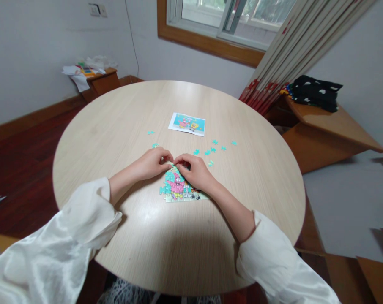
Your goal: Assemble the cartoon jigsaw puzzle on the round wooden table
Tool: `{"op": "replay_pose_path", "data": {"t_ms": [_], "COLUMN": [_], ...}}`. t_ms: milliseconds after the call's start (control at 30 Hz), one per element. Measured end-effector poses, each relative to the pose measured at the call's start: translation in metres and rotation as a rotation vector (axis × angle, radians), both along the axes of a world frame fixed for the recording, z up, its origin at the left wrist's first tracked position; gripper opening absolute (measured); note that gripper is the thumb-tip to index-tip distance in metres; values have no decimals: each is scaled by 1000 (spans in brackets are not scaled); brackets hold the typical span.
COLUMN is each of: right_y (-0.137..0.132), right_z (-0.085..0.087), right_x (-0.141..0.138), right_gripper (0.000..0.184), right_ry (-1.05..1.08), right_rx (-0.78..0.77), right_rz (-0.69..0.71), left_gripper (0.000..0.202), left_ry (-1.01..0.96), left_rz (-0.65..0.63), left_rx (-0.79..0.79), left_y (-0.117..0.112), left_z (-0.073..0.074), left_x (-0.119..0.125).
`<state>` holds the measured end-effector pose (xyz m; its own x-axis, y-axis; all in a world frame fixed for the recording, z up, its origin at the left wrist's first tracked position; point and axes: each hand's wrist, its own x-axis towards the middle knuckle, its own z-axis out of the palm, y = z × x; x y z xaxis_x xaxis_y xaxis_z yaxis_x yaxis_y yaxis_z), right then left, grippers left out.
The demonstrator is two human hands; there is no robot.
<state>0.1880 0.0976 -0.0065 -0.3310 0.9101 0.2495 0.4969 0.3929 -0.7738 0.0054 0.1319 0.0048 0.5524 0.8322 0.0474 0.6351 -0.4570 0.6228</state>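
Note:
A partly assembled jigsaw puzzle lies on the table, with a pink cartoon starfish figure and teal background. Its left edge is jagged, and my right hand covers part of its upper right. My left hand is closed in a pinch at the puzzle's top edge. Thumb and fingers of my right hand are also pinched there, their tips nearly meeting those of the left. Any single piece between the fingertips is too small and hidden to make out.
Loose teal pieces lie beyond my right hand, among them one piece farthest right. Another piece lies beyond my left hand. A printed reference picture rests farther back on the round wooden table. Curtain and window stand behind.

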Motion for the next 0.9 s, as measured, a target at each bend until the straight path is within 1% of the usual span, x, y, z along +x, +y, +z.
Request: {"op": "replay_pose_path", "data": {"t_ms": [133,233,300,367,467,533,600,667,733,833,900], "right_y": [1,6,14,24,37,43,45,45,41,33,29], "right_z": [3,12,17,17,10,3,-3,-3,1,10,14], "right_x": [1,17,39,68,110,131,142,145,142,133,129], "right_gripper": [16,16,18,19,25,27,27,27,23,12,13], "right_ry": [31,39,12,-55,-158,-199,-209,-200,-182,-147,-123], "right_rx": [20,100,175,235,258,243,231,213,170,38,-53], "right_rz": [-36,-150,-275,-412,-587,-643,-672,-670,-613,-409,-259], "left_gripper": [17,22,24,26,26,25,22,19,17,14,14], "left_ry": [35,55,68,80,77,50,6,-44,-88,-147,-185], "left_rz": [46,95,131,172,254,308,354,398,439,477,496], "left_rx": [13,15,22,33,72,108,146,173,186,202,212], "left_y": [3,6,10,14,20,23,25,27,28,29,30], "left_z": [0,1,2,2,1,0,-1,-2,-3,-5,-5], "left_x": [-3,-9,-13,-16,-21,-23,-24,-25,-26,-26,-27]}}
